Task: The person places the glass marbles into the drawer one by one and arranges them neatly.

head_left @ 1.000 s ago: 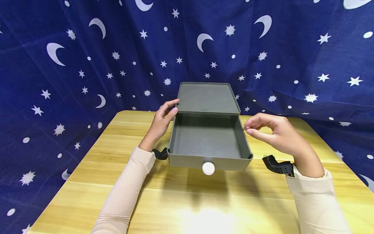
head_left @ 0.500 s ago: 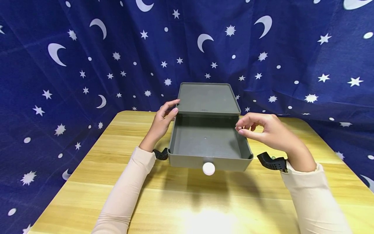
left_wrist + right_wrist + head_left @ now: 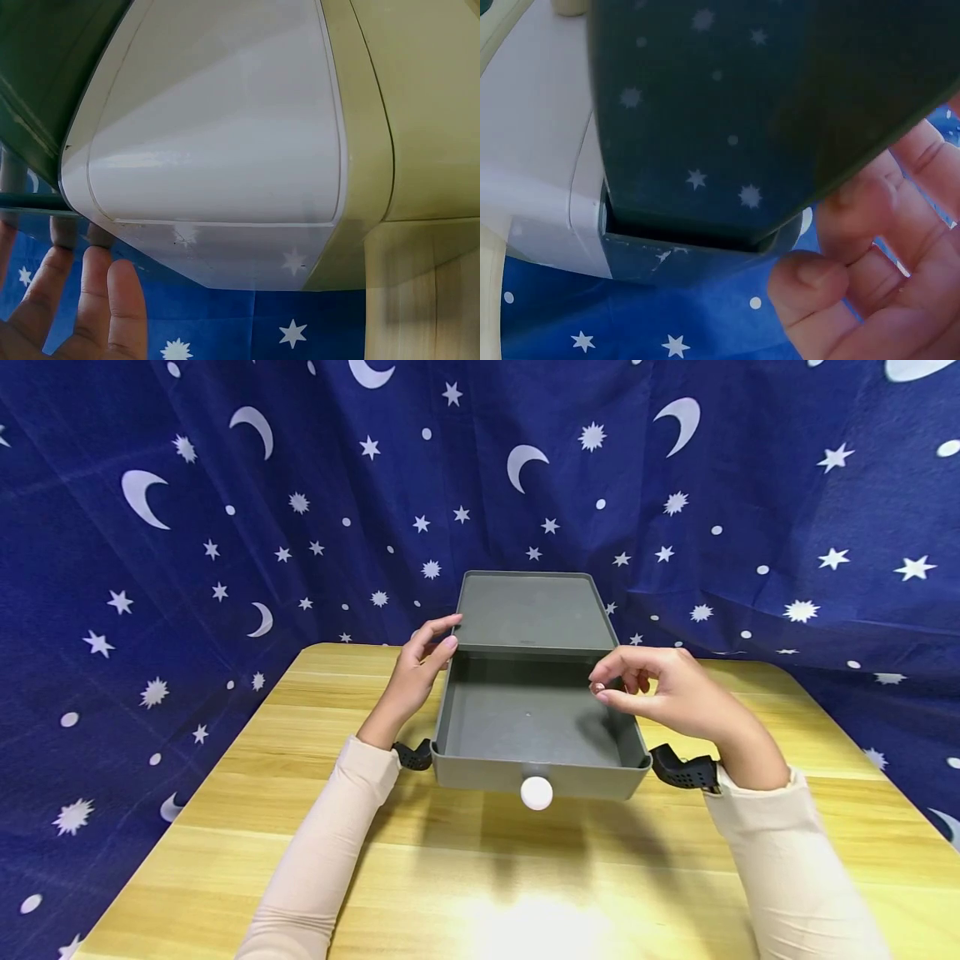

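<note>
A box unit with a shallow grey top (image 3: 536, 610) has its grey drawer (image 3: 487, 777) pulled out, and a white knob (image 3: 536, 792) sits on the drawer's front. My left hand (image 3: 412, 677) rests at the left edge of the top; its fingers (image 3: 94, 300) are fairly straight in the left wrist view. Over the drawer's right side is my right hand (image 3: 667, 689), thumb and index finger pinching a small glossy reddish-brown thing (image 3: 597, 687). Its kind is too small to tell. In the right wrist view I cannot make it out beside the fingers (image 3: 808, 283).
White (image 3: 217, 112) and yellow (image 3: 420, 112) sides of the unit show below the dark green drawer level in the left wrist view. The unit stands on a wooden table (image 3: 300, 827) before a blue curtain (image 3: 375, 460) with moons and stars.
My right hand has moved left, from beside the drawer to over its right side, with the small thing at its fingertips. My left hand and the drawer have stayed in place.
</note>
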A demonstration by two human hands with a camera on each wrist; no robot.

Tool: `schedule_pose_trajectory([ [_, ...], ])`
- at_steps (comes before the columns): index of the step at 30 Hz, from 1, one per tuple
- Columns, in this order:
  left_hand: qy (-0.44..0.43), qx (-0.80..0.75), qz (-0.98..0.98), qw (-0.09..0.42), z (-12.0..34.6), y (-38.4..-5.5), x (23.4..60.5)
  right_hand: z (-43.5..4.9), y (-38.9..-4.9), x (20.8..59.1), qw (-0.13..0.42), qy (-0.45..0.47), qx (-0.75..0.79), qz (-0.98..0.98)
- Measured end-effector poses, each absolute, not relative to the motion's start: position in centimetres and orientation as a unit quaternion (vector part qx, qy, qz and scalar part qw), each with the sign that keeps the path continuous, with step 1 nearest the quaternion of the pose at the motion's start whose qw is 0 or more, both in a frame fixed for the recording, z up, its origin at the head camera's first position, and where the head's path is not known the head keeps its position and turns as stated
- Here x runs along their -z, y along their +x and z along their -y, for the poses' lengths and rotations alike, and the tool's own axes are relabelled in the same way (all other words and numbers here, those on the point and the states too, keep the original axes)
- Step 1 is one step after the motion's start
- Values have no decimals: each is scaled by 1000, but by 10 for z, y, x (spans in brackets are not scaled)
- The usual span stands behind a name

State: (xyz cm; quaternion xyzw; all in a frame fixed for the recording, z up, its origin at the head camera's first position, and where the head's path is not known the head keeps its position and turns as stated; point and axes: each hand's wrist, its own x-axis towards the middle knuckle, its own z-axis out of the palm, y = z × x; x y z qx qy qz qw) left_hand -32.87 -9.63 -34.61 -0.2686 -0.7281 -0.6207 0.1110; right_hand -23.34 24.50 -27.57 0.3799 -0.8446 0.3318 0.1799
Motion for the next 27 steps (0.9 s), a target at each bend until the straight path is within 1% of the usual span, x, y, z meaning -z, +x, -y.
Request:
schedule_pose_trajectory([
  [8, -268, 620, 729, 112, 97, -328, 347, -236, -235, 271, 167, 352, -308, 868],
  [20, -268, 621, 728, 113, 96, -329, 346, -231, -240, 271, 164, 371, -315, 858],
  [27, -268, 620, 728, 113, 96, -328, 346, -228, -241, 273, 142, 366, -316, 864],
])
